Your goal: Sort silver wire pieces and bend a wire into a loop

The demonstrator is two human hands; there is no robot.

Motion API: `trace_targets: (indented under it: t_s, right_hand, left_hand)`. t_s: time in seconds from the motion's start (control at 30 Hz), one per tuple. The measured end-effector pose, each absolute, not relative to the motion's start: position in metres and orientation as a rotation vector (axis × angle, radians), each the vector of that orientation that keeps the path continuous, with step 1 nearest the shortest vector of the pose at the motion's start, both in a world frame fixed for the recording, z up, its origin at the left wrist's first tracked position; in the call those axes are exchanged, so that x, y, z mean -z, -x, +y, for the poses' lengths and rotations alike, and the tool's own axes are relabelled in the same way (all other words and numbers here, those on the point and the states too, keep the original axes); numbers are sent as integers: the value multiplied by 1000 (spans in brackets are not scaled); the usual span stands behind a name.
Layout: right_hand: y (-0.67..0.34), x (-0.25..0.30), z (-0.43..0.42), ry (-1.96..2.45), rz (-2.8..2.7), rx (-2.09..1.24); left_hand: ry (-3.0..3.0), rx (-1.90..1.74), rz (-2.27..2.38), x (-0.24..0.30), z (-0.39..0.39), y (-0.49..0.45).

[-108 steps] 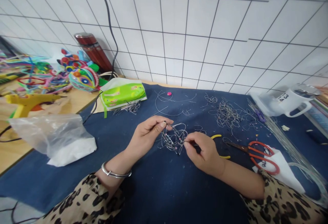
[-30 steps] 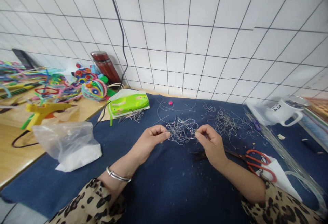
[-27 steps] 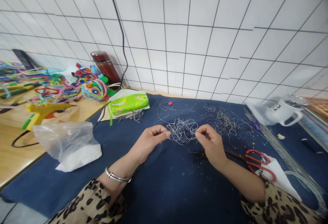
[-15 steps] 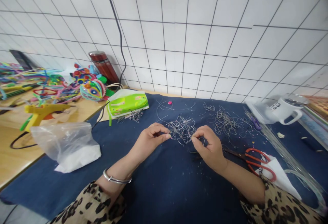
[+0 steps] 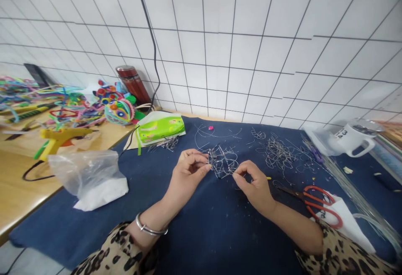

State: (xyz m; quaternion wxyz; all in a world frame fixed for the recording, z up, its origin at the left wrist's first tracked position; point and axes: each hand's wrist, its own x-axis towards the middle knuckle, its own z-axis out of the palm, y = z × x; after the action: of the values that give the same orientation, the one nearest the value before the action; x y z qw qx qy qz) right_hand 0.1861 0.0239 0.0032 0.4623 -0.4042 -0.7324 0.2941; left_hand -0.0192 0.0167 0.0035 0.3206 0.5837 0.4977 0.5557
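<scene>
A tangled bundle of thin silver wire loops [image 5: 222, 162] hangs just above the dark blue cloth [image 5: 194, 229] in the middle of the table. My left hand [image 5: 188, 174] pinches the bundle's left side between thumb and fingers. My right hand [image 5: 253, 182] is closed in a pinch on the bundle's lower right edge. Both wrists rest low over the cloth, and a silver bangle [image 5: 149, 228] circles my left wrist.
Loose wire scraps [image 5: 278, 151] lie behind my right hand. Red-handled scissors [image 5: 317, 201] sit on white paper at the right, a white mug [image 5: 354, 136] beyond. A green tissue pack [image 5: 160, 127], a plastic bag [image 5: 89, 176], a yellow glue gun [image 5: 59, 138] and colourful craft pieces [image 5: 116, 109] lie left.
The hands came closer together, so the wire bundle looks more compact than a second ago. My right hand dropped slightly lower and nearer to me. The camera view shifted a little.
</scene>
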Motion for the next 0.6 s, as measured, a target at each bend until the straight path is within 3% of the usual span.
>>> trace_targets:
  t_s: [0.6]
  right_hand:
    - [-175,-10,21,1190,-1722,-803]
  left_hand:
    - [-1019,-1536,1046,9,22,6]
